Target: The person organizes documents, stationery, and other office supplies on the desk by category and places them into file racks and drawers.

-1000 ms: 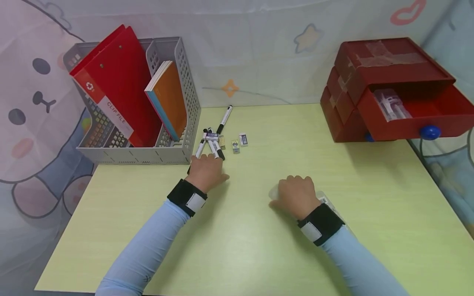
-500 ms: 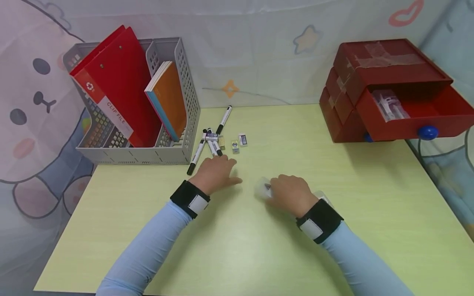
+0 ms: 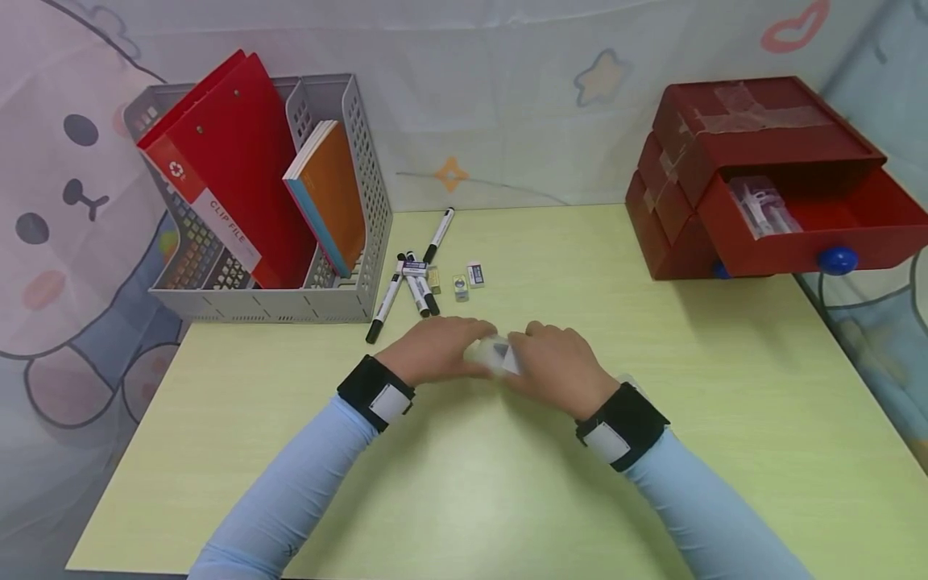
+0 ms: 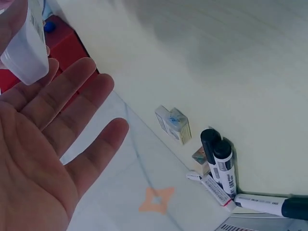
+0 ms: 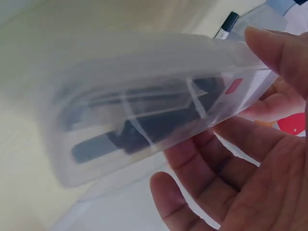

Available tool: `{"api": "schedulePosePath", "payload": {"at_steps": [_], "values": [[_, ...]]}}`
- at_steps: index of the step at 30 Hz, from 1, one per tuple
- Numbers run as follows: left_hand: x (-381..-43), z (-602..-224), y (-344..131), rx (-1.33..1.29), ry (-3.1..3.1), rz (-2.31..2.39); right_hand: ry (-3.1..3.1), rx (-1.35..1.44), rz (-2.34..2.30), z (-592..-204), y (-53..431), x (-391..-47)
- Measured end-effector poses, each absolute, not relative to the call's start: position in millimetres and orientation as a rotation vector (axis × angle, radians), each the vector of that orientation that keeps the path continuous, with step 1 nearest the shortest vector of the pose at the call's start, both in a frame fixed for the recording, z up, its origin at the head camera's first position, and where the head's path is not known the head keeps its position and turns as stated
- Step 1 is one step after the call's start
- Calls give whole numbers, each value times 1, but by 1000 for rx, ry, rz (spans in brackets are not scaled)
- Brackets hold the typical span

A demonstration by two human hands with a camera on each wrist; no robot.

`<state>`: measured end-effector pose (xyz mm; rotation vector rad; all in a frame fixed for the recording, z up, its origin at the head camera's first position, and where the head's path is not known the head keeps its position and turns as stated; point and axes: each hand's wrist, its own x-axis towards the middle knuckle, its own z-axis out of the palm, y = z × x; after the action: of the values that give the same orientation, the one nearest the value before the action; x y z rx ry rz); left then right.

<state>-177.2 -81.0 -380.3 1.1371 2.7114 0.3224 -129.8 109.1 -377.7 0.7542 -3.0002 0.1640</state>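
My right hand (image 3: 561, 370) grips a translucent plastic pencil case (image 5: 144, 110), fingers along one side and thumb on the other. Dark long shapes and a red mark show through its cloudy wall; what they are I cannot tell. The case is raised above the table and blurred in the head view. My left hand (image 3: 442, 350) is at its left end, thumb and fingers to either side. In the left wrist view most of its fingers (image 4: 96, 144) lie spread and straight; how firmly it touches the case end (image 4: 29, 67) is unclear.
Behind the left hand lie several black-and-white markers (image 3: 384, 310) and small erasers (image 3: 475, 274). A grey basket (image 3: 261, 306) holds a red clip file and books. On the right stands a red drawer unit (image 3: 696, 161), one drawer pulled out. A clear item (image 3: 627, 380) is mostly hidden by the right wrist.
My right hand has carried the pencil case left and a little up. My left hand has moved from the markers rightward to the case's end. The markers stay on the table.
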Motion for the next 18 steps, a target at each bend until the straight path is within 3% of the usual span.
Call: {"api": "schedulePosePath", "payload": {"at_steps": [18], "values": [[-188, -373, -96, 968, 2761, 523, -3114, 626, 419, -349, 138, -139]]}}
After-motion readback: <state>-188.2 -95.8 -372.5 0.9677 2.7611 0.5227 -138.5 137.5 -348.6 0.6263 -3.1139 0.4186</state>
